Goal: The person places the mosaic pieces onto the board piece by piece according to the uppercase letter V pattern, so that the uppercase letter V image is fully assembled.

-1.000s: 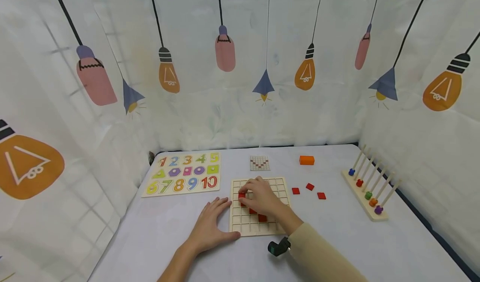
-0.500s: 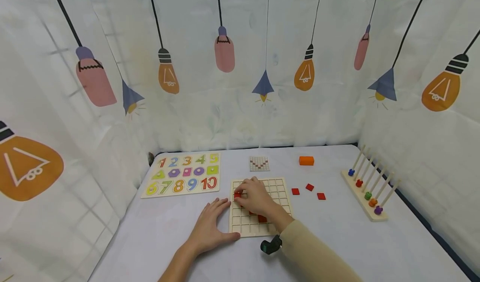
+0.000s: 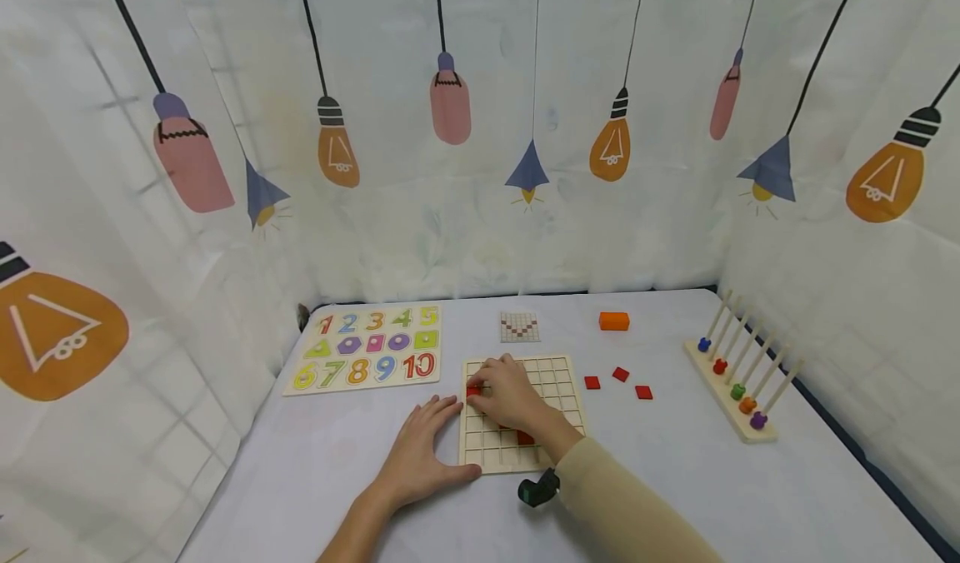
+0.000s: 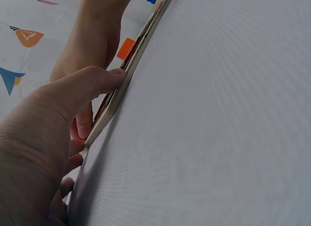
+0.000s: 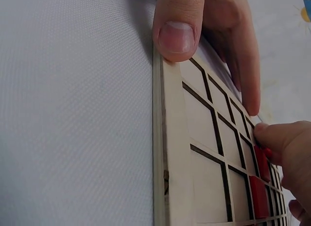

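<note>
A wooden grid board point(image 3: 555, 371) lies flat on the white table. My right hand point(image 3: 513, 392) reaches over its upper left part and pinches a red square tile point(image 3: 472, 391) at the left column. Further red tiles point(image 5: 260, 197) sit in the cells in the right wrist view; in the head view another red tile point(image 3: 525, 437) shows below my right hand, which covers some cells. Spread at the board's left side, my left hand point(image 3: 423, 446) has its thumb on the near left corner and fingertips against the left edge.
Several things stand around: three loose red tiles point(image 3: 592, 382) right of the board, a small pattern card point(image 3: 520, 326) behind it, and an orange block point(image 3: 614, 321). A number puzzle point(image 3: 360, 348) lies left; a peg stand with beads point(image 3: 731, 388) stands right.
My right hand has moved slightly left with the red tile, from the second column to the left column of the board. My left hand has stayed put.
</note>
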`<action>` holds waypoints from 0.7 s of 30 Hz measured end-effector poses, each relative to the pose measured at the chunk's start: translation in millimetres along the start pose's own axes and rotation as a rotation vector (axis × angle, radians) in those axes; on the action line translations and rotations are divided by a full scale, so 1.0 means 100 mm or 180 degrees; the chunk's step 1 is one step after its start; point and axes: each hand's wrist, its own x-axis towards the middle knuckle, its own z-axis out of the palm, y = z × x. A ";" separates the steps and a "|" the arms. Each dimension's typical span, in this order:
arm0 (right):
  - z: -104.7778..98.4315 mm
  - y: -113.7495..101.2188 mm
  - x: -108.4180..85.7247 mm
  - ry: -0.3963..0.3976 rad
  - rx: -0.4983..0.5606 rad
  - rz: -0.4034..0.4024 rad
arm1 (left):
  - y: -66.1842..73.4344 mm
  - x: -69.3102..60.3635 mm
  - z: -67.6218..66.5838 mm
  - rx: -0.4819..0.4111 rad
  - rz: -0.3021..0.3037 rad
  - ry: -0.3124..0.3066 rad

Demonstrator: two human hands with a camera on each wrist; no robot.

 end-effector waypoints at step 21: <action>0.01 0.01 0.02 -0.0107 0.0147 0.0159 | -0.01 0.00 0.00 -0.0046 0.0004 0.0011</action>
